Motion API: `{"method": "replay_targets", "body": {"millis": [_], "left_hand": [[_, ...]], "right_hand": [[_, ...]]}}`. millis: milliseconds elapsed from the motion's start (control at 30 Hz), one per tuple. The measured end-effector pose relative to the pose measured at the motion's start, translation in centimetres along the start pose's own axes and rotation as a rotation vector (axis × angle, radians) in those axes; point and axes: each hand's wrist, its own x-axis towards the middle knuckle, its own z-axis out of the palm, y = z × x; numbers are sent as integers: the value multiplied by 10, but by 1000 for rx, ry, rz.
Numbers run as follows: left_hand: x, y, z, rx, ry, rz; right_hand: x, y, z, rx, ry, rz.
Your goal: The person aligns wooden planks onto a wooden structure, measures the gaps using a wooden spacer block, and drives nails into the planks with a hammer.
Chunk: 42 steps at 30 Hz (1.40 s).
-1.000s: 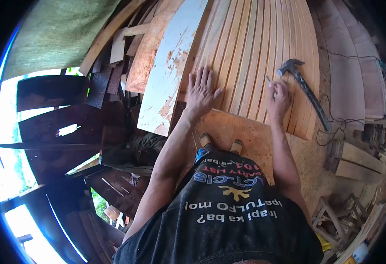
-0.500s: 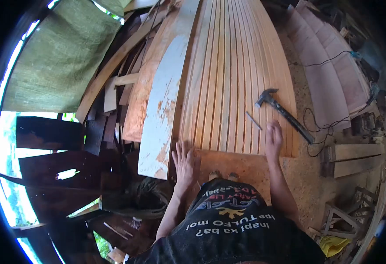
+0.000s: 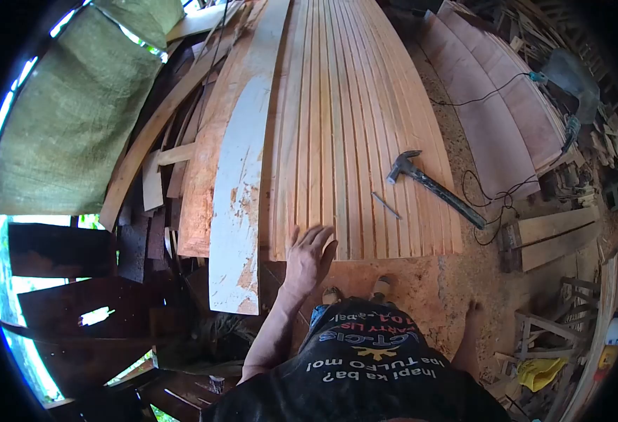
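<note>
My left hand (image 3: 310, 257) lies with spread fingers on the near end of a panel of narrow grooved wooden strips (image 3: 355, 126). It holds nothing. To the right, my right hand (image 3: 472, 314) hangs low beside my body, away from the panel; its fingers are too dark and small to make out. A claw hammer (image 3: 441, 188) with a dark handle rests across the right part of the strips. Just left of it lies a thin grey rod (image 3: 386, 205), perhaps a punch or large nail. Left of my left hand is a board with worn white paint (image 3: 237, 211).
Plywood sheets (image 3: 478, 105) lean on the right, with a dark cable (image 3: 495, 204) near them. Cut wood blocks (image 3: 555, 239) and a yellow cloth (image 3: 540, 373) lie at right. Dark boards (image 3: 62, 253) and a green tarp (image 3: 70, 126) are at left.
My left hand has moved right along the panel's near edge. My right hand has left the panel's right side and dropped back beside my body. Hammer and rod have stayed on the strips.
</note>
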Motion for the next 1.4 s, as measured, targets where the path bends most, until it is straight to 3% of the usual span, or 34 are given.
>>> {"method": "replay_targets", "body": {"millis": [100, 133, 200, 233, 267, 333, 400, 433, 567, 600, 700, 1033, 1100, 1200, 1300, 1367, 1400], "left_hand": [[25, -10, 19, 186, 30, 28], [35, -16, 26, 245, 29, -3], [54, -35, 43, 406, 37, 0], [68, -25, 42, 361, -9, -89], [78, -25, 53, 438, -22, -141], [94, -30, 81, 536, -83, -288], [99, -53, 114, 689, -220, -502], [98, -49, 128, 757, -111, -491], [101, -44, 128, 697, -108, -557], [102, -51, 128, 710, -96, -570], [103, -57, 130, 706, -25, -599], [111, -50, 127, 726, -60, -700], [98, -78, 131, 904, -104, -692], [90, -98, 136, 979, -103, -758], [125, -28, 129, 743, -41, -946], [128, -24, 130, 698, -1, -968], [130, -24, 130, 677, 19, -981]], "right_hand": [[18, 104, 30, -211, -139, 89], [13, 121, 35, -30, -225, 50], [-13, 152, 35, 862, -449, 64], [-25, 160, 37, 1047, -524, 131], [-25, 165, 43, 1072, -535, 228], [8, 193, 80, 827, -585, 579], [23, 193, 70, 917, -494, 542], [30, 188, 67, 959, -459, 524], [76, 165, 65, 720, -526, 648], [76, 173, 70, 788, -523, 513], [110, 172, 86, 579, -747, 548], [220, 43, 33, 801, -710, 200], [241, 29, 12, 742, -660, 62], [258, 25, -23, 682, -604, 114], [288, 96, -1, 776, -670, 48], [291, 118, -5, 715, -672, 244], [300, 124, -13, 128, -739, -278]]}}
